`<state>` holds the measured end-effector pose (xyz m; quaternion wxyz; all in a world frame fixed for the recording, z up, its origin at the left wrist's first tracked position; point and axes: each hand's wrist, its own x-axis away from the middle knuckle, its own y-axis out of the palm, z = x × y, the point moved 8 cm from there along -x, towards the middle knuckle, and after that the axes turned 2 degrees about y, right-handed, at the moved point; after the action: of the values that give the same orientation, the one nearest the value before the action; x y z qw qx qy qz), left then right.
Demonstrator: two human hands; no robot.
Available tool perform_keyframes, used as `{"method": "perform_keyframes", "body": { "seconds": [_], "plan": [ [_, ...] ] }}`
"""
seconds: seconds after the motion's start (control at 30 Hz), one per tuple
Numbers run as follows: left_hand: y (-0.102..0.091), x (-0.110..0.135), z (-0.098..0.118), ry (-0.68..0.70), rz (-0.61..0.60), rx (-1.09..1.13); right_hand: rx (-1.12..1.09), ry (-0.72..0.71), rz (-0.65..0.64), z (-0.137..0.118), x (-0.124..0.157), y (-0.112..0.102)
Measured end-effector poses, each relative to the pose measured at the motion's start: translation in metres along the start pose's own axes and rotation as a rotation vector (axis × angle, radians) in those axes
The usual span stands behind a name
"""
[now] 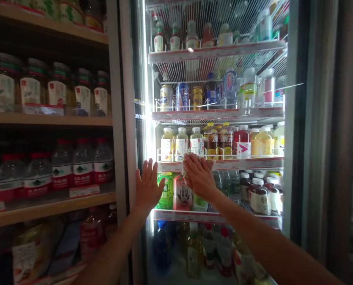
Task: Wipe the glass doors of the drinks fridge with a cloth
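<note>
My left hand (149,185) is raised with its fingers spread, at the left edge of the fridge's glass door (176,243). Its palm faces the door, and it holds nothing that I can see. Against the same glass, at about the middle of the door, my right hand (200,177) presses a pale cloth (185,171). Only a little of the cloth shows past the fingers; the rest is hidden under the hand. Behind the glass near my hands stand tea bottles (181,144), a green carton (165,192) and a pink carton (182,193).
Left of the door, wooden shelves (52,119) hold jar-like bottles (31,85) and red-capped water bottles (63,162). Inside the lit fridge, wire shelves (218,53) carry several rows of drinks. A metal door frame (315,130) runs upright on the right.
</note>
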<state>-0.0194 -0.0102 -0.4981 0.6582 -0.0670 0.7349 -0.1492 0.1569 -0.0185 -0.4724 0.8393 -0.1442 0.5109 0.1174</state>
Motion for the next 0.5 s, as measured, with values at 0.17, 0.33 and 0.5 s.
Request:
{"method": "perform_keyframes", "body": {
  "seconds": [0.17, 0.33, 0.5],
  "plan": [
    [-0.007, 0.005, -0.030, -0.043, -0.058, -0.062, 0.032, 0.252, 0.102, 0.035, -0.016, -0.010],
    [-0.005, 0.010, -0.043, -0.022, -0.107, -0.075, -0.013, 0.088, 0.048, -0.020, -0.019, 0.009],
    [-0.007, 0.014, -0.051, -0.005, -0.115, -0.083, -0.109, -0.116, -0.010, -0.059, -0.041, 0.027]
  ]
}}
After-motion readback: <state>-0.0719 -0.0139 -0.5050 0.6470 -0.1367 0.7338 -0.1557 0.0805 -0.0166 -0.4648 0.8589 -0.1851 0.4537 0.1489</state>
